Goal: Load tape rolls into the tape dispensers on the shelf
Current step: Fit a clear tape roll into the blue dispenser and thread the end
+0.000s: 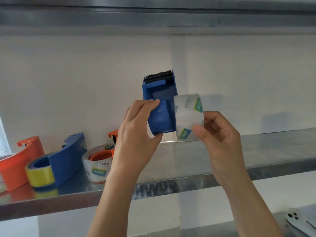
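My left hand (pixel 136 134) grips an empty blue tape dispenser (pixel 160 106), held upright above the shelf with its serrated cutter on top. My right hand (pixel 220 134) holds a clear tape roll (pixel 188 115) with green labels, pressed against the dispenser's right side. On the steel shelf (pixel 256 151) at the left stand an orange dispenser (pixel 20 159), a blue dispenser (pixel 68 158) with a yellow roll (pixel 40 175), and an orange dispenser core (pixel 101 155) wearing a clear roll (pixel 94 166). Part of another orange dispenser (pixel 113 135) shows behind my left wrist.
A white wall backs the shelf, and another steel shelf (pixel 153 16) runs overhead. On the lower level at bottom right lies a white phone (pixel 295 219). The shelf's right half shows bare metal.
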`<action>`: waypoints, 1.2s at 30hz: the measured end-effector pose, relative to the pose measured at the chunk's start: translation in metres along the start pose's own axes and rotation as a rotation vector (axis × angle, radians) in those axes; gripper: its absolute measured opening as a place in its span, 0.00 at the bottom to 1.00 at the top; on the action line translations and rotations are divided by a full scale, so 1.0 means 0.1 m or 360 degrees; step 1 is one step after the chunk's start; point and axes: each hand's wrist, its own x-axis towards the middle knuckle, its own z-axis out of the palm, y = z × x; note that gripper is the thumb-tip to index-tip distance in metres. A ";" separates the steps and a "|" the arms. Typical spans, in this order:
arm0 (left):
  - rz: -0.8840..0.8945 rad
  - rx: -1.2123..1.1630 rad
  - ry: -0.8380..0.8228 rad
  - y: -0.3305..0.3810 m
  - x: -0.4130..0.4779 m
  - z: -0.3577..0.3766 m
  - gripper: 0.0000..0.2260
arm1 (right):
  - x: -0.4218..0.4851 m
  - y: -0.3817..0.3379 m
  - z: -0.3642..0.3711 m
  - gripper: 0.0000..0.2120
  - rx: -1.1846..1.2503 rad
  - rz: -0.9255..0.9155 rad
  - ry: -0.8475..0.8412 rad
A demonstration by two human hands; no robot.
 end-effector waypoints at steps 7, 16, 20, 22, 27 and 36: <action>0.0004 -0.0024 -0.0080 0.12 -0.04 0.03 0.31 | 0.05 0.04 0.07 0.09 0.0010 0.0083 -0.0329; 0.0077 -0.0359 -0.0230 0.14 -0.05 0.10 0.33 | 0.06 0.06 0.08 0.07 0.0093 0.0068 -0.0337; -0.0358 -0.1618 -0.0179 0.07 -0.04 0.14 0.26 | 0.06 0.08 0.08 0.08 0.0029 0.0031 -0.0294; -0.0671 -0.2034 -0.0123 0.01 0.02 0.13 0.17 | 0.05 0.09 0.10 0.09 0.0058 0.0012 -0.0287; -0.0801 -0.1748 -0.0580 0.14 0.07 0.17 0.10 | 0.00 0.17 0.21 0.11 0.0166 -0.0018 -0.0390; -0.0740 -0.1640 -0.0479 0.19 0.03 0.22 0.07 | -0.06 0.27 0.19 0.12 0.0220 0.0021 -0.0455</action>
